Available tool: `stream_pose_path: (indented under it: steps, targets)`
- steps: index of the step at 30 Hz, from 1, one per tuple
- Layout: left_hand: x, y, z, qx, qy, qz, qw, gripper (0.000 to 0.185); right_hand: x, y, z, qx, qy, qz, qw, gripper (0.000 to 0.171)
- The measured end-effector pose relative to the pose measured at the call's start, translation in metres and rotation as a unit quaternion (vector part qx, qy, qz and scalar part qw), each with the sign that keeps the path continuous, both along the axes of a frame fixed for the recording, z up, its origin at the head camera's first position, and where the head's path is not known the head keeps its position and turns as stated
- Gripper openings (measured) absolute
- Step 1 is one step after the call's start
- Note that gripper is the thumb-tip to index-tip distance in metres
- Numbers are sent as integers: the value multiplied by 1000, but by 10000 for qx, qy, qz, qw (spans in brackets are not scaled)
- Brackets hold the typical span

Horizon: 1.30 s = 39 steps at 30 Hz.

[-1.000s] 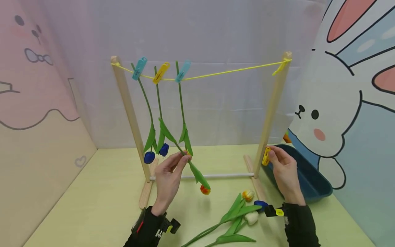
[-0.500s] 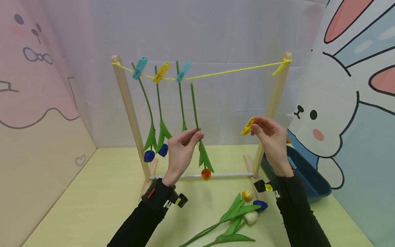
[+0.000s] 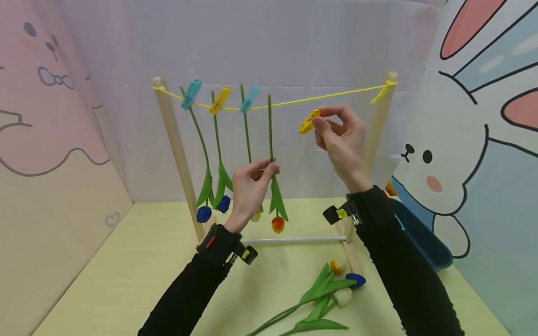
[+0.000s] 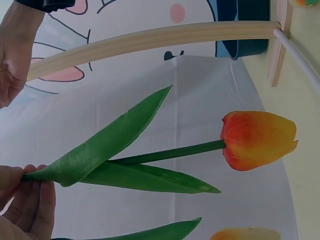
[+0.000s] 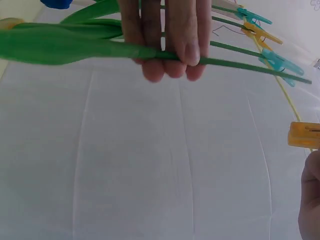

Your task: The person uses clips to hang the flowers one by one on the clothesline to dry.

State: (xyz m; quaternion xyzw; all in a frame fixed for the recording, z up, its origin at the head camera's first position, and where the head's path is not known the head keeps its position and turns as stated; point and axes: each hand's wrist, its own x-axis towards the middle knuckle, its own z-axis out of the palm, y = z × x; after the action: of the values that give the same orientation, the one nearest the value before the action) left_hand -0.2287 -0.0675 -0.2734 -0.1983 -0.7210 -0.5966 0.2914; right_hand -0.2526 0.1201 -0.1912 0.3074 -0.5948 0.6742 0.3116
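Note:
My left hand [image 3: 250, 189] pinches the green stem of an orange-red tulip [image 3: 278, 225], which hangs head down, its stem tip rising just above the yellow string [image 3: 319, 97]. In the left wrist view the tulip's bloom [image 4: 257, 141] and two leaves point away from the fingers. Higher and to the right, my right hand [image 3: 342, 140] holds a yellow clothespin [image 3: 309, 122] between thumb and fingers, apart from the string. On the string to the left, a blue clothespin [image 3: 191, 94], a yellow clothespin [image 3: 220, 100] and another blue clothespin [image 3: 250, 98] each hold an upside-down tulip.
The string spans two wooden posts [image 3: 176, 154] joined low down by a white rod [image 3: 300, 240]. Several loose tulips [image 3: 319, 298] lie on the table at the front. A dark teal basin [image 3: 428, 242] stands at the right, partly behind my right sleeve.
My left hand has raised the orange-red tulip and turned it upright-stemmed, bloom down, beside the hung ones. My right hand has brought the yellow clothespin up and left from near the basin.

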Motion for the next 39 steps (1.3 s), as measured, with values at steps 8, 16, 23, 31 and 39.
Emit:
stream_pose_path:
  steps: [8, 16, 23, 31, 39]
  targets:
    - [-5, 1, 4, 94, 21, -45, 9999, 27, -9, -26, 33, -603, 495, 273, 9966, 21]
    - [-46, -4, -24, -39, 490, 104, 9987, 33, -14, -47, 53, -733, 234, 121, 9970, 11]
    - [-51, -3, -24, -52, 281, 159, 9995, 32, -16, -55, 52, -735, -63, 48, 9973, 10]
    - [-28, -2, -4, 46, 160, 26, 9999, 31, -14, -61, 52, -883, -505, 118, 9947, 9]
    - [-27, -2, -3, 17, 72, 72, 9999, 31, -16, -67, 48, -974, -801, 184, 9918, 12]
